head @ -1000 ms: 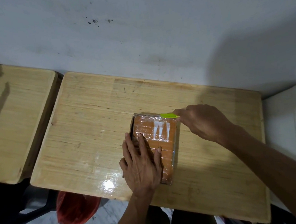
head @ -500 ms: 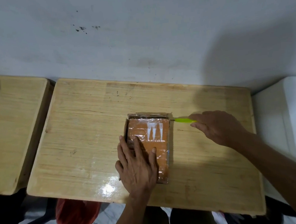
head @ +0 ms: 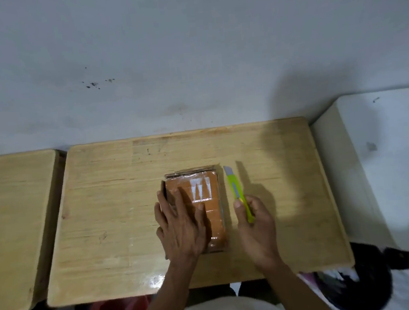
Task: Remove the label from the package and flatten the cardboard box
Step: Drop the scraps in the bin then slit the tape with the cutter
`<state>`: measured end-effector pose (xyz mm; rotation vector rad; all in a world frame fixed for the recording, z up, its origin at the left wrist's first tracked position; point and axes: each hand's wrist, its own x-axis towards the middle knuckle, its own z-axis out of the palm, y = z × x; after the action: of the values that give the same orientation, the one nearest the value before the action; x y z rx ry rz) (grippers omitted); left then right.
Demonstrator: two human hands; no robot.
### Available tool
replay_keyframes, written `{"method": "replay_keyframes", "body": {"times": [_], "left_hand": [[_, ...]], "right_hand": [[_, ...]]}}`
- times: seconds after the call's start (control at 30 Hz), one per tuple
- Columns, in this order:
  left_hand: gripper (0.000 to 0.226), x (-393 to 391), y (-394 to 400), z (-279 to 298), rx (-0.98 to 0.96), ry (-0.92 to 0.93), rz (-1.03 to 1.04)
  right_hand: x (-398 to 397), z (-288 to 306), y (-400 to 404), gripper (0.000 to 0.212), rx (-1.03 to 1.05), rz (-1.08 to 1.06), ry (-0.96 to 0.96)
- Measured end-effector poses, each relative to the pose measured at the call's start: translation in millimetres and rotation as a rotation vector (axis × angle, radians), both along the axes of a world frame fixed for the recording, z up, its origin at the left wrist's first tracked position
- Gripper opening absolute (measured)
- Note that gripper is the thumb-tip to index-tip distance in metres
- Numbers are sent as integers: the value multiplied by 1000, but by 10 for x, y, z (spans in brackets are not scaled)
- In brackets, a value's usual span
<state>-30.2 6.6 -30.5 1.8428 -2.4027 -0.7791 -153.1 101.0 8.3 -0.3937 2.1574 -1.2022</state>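
While gripped, cutter (head: 237,191) blade-end away.

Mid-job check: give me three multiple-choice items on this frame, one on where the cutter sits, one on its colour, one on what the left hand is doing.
1. Where is the utility knife relative to the package?
A. on top of it
B. to its right
C. to its left

2. What colour is the knife's body?
A. lime green
B. red
C. black

3. What is the left hand doing?
A. lifted clear of the table
B. gripping the knife
C. pressing flat on the package

Answers: 1 B, the knife stands beside the package's right edge in the right hand. 2 A, the handle is bright green. 3 C, the palm and spread fingers lie on the package.
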Motion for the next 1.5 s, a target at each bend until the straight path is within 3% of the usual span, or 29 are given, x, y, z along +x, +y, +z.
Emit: {"method": "replay_keyframes", "body": {"times": [0.2, 0.37, 0.53, 0.63, 1.0, 1.13, 1.33, 1.5], "left_hand": [[76, -45, -627, -108, -47, -4, -250], [74, -19, -886, -272, 24, -19, -445], [65, -49, -706, -55, -13, 109, -370], [68, 36, -603, -61, 87, 86, -188], [80, 79, 162, 251, 322, 52, 226], [82, -75, 338, 354, 412, 57, 333], [79, -74, 430, 321, 370, -61, 347], [77, -41, 317, 241, 148, -109, 187]], "right_hand": [[651, -175, 100, 23, -5, -218, 23], [956, -136, 16, 18, -9, -351, -177], [943, -114, -61, 15, -54, -430, -134], [803, -79, -73, 10, -85, -425, -79], [-327, -29, -498, 35, 163, 296, 127], [-515, -45, -610, 14, 177, 485, 192], [-492, -99, -487, 12, 56, 326, 231], [-454, 10, -87, 20, 32, 68, 302]]}}
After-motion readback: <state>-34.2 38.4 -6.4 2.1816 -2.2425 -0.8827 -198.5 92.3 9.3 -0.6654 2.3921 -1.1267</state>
